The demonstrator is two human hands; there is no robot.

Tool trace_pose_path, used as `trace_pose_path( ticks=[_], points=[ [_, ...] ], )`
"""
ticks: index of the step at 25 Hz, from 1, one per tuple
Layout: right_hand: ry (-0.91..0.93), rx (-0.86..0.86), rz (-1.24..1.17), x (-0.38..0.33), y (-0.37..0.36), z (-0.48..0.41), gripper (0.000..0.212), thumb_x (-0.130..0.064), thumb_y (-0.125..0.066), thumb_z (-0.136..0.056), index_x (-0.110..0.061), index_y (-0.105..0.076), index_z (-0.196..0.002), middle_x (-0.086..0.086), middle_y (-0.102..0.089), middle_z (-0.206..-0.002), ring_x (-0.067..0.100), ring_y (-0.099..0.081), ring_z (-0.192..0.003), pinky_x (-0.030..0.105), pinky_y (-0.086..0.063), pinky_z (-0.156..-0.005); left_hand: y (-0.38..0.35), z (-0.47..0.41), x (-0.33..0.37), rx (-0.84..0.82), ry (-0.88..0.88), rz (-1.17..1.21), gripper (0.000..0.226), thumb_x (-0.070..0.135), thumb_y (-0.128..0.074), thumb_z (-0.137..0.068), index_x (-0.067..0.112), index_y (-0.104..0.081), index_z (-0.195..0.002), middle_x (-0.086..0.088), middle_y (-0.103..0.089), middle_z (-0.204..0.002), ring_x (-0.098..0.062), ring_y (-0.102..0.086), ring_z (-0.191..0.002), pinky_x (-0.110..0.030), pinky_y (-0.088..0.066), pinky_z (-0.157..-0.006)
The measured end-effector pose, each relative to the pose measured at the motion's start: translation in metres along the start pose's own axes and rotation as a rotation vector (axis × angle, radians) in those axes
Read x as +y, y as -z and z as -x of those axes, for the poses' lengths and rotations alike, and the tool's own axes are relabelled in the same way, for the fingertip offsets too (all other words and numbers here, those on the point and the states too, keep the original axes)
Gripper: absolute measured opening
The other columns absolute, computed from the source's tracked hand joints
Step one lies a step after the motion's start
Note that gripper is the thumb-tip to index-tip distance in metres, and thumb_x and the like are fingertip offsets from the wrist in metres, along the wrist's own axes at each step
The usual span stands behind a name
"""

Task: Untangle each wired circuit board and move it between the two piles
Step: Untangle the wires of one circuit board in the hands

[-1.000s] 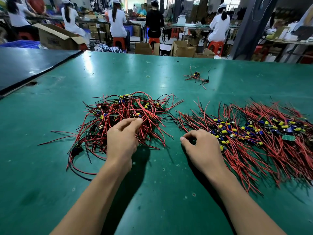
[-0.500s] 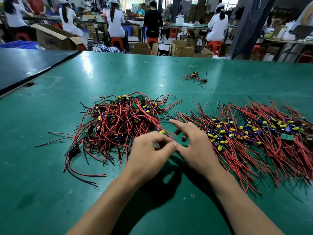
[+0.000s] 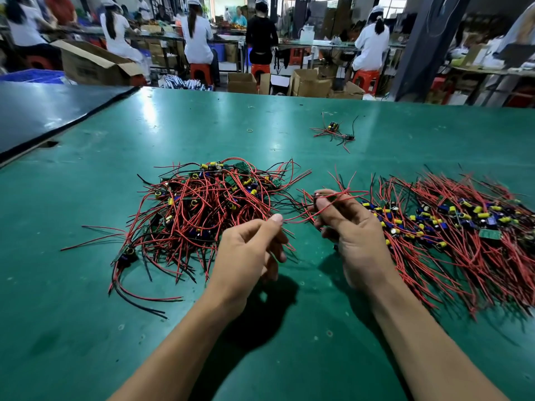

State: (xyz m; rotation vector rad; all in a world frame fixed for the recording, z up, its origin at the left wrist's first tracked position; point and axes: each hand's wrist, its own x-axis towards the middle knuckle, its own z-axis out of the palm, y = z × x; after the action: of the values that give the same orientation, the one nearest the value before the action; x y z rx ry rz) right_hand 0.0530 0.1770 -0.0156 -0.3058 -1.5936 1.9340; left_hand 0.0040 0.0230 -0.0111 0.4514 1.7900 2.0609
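Wired circuit board (image 3: 317,199) is now lifted over the gap between the piles. A second ago both hands lay low on the table (image 3: 86,314), so one unit looks freed (or nearly). The right hand (image 3: 356,235) pinches its small dark body and the left hand (image 3: 249,256) pinches one thin red lead. The tangled heap (image 3: 208,204) lies left, the combed-out heap (image 3: 463,227) right — glossy, springy wires and stubby yellow capacitors.
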Motion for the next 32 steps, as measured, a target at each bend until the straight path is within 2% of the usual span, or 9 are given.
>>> trace_pose_path(
  ticks=[5, 8, 12, 15, 19, 22, 27, 30, 32],
  points=[
    [-0.218, -0.123, -0.255, -0.004, 0.005, 0.002, 0.018, -0.033, -0.068, -0.080, -0.019, -0.067, -0.091, 0.003, -0.075, -0.090, 0.011, -0.061, -0.069, 0.022, -0.047, -0.061, -0.010, 0.001, -0.001, -0.209, 0.282, 0.129, 0.041, 0.040, -0.049, -0.098, 0.003, -0.066, -0.091, -0.012, -0.065, -0.065, -0.021, -0.055, -0.041, -0.022, -0.040, -0.039],
    [-0.348, -0.333, -0.310, -0.004, 0.003, 0.008, 0.035, -0.036, -0.061, -0.090, -0.009, -0.065, -0.112, 0.008, -0.067, -0.101, 0.018, -0.059, -0.074, 0.028, -0.049, -0.056, -0.010, -0.002, 0.002, -0.278, 0.402, 0.358, 0.042, 0.047, -0.047, -0.094, 0.008, -0.062, -0.100, -0.013, -0.070, -0.077, -0.021, -0.065, -0.052, -0.024, -0.052, -0.045],
    [-0.416, -0.439, -0.287, -0.007, 0.002, 0.010, 0.048, -0.033, -0.066, -0.085, -0.002, -0.066, -0.121, 0.018, -0.063, -0.103, 0.023, -0.059, -0.077, 0.030, -0.053, -0.058, -0.003, -0.003, 0.000, -0.369, 0.357, 0.471, 0.034, 0.039, -0.063, -0.083, 0.017, -0.070, -0.108, -0.009, -0.072, -0.091, -0.015, -0.070, -0.065, -0.024, -0.057, -0.056],
    [-0.422, -0.438, -0.276, -0.008, 0.002, 0.011, 0.056, -0.034, -0.068, -0.083, 0.004, -0.061, -0.124, 0.025, -0.055, -0.104, 0.029, -0.056, -0.078, 0.033, -0.056, -0.059, -0.003, -0.003, 0.001, -0.386, 0.322, 0.525, 0.035, 0.018, -0.070, -0.076, 0.012, -0.064, -0.109, -0.008, -0.072, -0.087, -0.014, -0.067, -0.061, -0.022, -0.055, -0.053],
    [-0.336, -0.274, -0.229, -0.010, 0.001, 0.008, 0.037, -0.046, -0.063, -0.086, -0.013, -0.073, -0.097, 0.003, -0.069, -0.092, 0.014, -0.065, -0.078, 0.027, -0.054, -0.066, -0.007, -0.001, -0.001, -0.264, 0.240, 0.431, 0.030, 0.002, -0.073, -0.068, 0.009, -0.057, -0.093, -0.009, -0.069, -0.072, -0.016, -0.063, -0.049, -0.021, -0.051, -0.046],
    [-0.385, -0.191, -0.296, -0.013, -0.002, 0.005, 0.038, -0.051, -0.052, -0.084, -0.024, -0.077, -0.073, -0.003, -0.072, -0.087, 0.010, -0.065, -0.078, 0.029, -0.045, -0.077, -0.006, -0.002, -0.003, -0.198, 0.178, 0.429, 0.026, 0.002, -0.076, -0.064, 0.012, -0.061, -0.083, -0.010, -0.065, -0.070, -0.017, -0.063, -0.049, -0.022, -0.051, -0.045],
    [-0.521, -0.288, -0.603, -0.014, -0.002, 0.006, 0.027, -0.048, -0.062, -0.080, -0.025, -0.074, -0.071, -0.003, -0.073, -0.097, 0.016, -0.067, -0.086, 0.030, -0.059, -0.063, 0.003, -0.002, -0.003, -0.502, 0.317, 0.578, 0.034, -0.014, -0.055, -0.076, 0.012, -0.076, -0.083, -0.016, -0.073, -0.094, -0.026, -0.073, -0.076, -0.031, -0.059, -0.065],
    [-0.484, -0.353, -0.567, -0.010, -0.003, 0.009, 0.029, -0.048, -0.060, -0.085, -0.027, -0.078, -0.079, 0.001, -0.074, -0.115, 0.018, -0.067, -0.102, 0.037, -0.055, -0.089, -0.003, -0.004, -0.002, -0.526, 0.470, 0.623, 0.024, 0.002, -0.054, -0.080, 0.002, -0.074, -0.093, -0.025, -0.071, -0.098, -0.034, -0.073, -0.082, -0.038, -0.060, -0.068],
    [-0.503, -0.423, -0.408, -0.006, -0.007, 0.013, 0.034, -0.053, -0.058, -0.087, -0.027, -0.079, -0.094, 0.005, -0.072, -0.108, 0.017, -0.059, -0.085, 0.028, -0.052, -0.073, -0.008, -0.005, -0.002, -0.479, 0.469, 0.541, 0.032, 0.025, -0.059, -0.086, 0.000, -0.070, -0.102, -0.022, -0.072, -0.094, -0.030, -0.073, -0.076, -0.037, -0.061, -0.066]
  ],
)
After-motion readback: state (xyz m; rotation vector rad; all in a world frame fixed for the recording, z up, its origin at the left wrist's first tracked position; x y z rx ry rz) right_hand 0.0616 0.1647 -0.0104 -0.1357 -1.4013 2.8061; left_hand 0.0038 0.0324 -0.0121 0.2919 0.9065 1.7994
